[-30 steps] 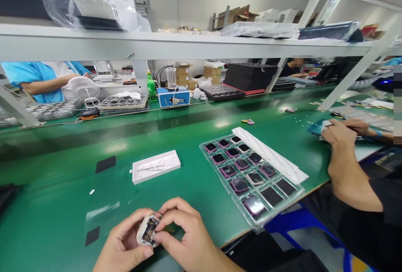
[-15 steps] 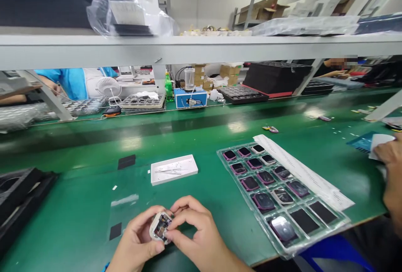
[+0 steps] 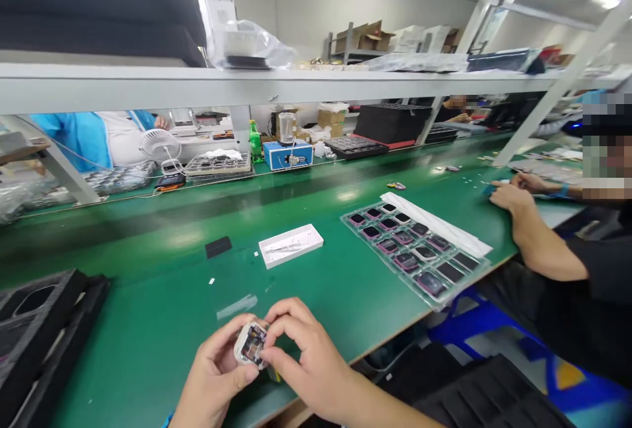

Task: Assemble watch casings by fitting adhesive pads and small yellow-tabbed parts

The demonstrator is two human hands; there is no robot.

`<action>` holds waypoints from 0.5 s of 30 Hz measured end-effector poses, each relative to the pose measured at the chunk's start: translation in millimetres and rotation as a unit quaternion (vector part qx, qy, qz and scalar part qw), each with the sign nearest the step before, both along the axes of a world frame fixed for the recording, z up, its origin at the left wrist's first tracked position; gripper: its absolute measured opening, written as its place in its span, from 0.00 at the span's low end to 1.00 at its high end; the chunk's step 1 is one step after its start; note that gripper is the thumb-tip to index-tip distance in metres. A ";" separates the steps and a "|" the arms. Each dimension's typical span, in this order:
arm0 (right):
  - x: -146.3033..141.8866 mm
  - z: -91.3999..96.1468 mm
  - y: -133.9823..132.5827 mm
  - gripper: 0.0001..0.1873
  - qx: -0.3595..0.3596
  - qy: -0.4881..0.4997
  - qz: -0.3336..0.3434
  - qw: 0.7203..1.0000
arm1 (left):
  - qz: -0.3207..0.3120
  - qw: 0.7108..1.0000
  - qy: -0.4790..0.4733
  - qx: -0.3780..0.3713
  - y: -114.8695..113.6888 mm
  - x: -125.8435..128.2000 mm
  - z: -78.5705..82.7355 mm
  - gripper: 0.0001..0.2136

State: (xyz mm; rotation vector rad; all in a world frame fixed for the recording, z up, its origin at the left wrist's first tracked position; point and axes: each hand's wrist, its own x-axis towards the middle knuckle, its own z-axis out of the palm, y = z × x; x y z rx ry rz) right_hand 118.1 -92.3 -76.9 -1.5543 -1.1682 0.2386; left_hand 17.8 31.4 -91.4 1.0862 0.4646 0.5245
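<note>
My left hand (image 3: 214,369) is closed around a small white smartwatch case (image 3: 251,344), its open side facing up with dark electronics and metal parts showing inside. My right hand (image 3: 306,355) pinches thumb and forefinger together at the case's right edge. Whatever lies between those fingertips is hidden. A bit of something yellow (image 3: 274,374) shows below my right fingers. Ahead on the green bench stands a shallow white tray (image 3: 281,259) with thin metal tweezers and tiny bits in it. To the right lies a clear plastic tray (image 3: 363,238) with several dark-screened watch parts.
A dark foam tray (image 3: 83,322) borders the left. A black pad (image 3: 218,247) and a clear plastic strip (image 3: 237,306) lie on the bench (image 3: 162,322). White paper (image 3: 434,224) edges the watch tray. At right, a co-worker's hands (image 3: 513,192) hold something blue. An overhead shelf (image 3: 316,85) spans the back.
The view has swung to the right, showing more of the co-worker and the bench's front edge. Both my hands stay on the watch case in nearly the same grip.
</note>
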 end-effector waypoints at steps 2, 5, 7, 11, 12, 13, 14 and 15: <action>-5.7 7.6 6.5 0.03 0.025 -0.051 -0.009 0.998 | -0.011 0.999 0.003 -0.035 10.1 -10.8 2.4 0.24; 11.8 25.8 25.3 0.02 0.064 -0.117 -0.051 0.990 | -0.025 0.997 -0.002 -0.072 28.4 -20.7 6.6 0.24; 40.4 37.5 44.0 0.04 0.038 -0.135 -0.098 0.985 | -0.034 0.996 -0.008 -0.082 40.5 -21.9 10.1 0.23; 112.6 39.8 83.8 0.06 -0.116 -0.158 -0.152 0.969 | -0.059 0.994 -0.012 -0.086 60.7 -11.9 18.5 0.23; 128.4 35.2 91.2 0.07 -0.143 -0.163 -0.155 0.964 | -0.068 0.994 -0.010 -0.087 65.0 -7.5 20.7 0.23; 141.8 29.3 96.9 0.08 -0.162 -0.167 -0.155 0.960 | -0.079 0.993 -0.007 -0.087 68.9 -2.6 22.6 0.23; 152.1 22.8 100.9 0.09 -0.175 -0.171 -0.156 0.957 | -0.089 0.992 -0.002 -0.087 72.8 2.6 24.3 0.23; 159.0 16.3 103.2 0.10 -0.184 -0.174 -0.156 0.955 | -0.099 0.991 0.003 -0.085 76.5 7.9 25.7 0.24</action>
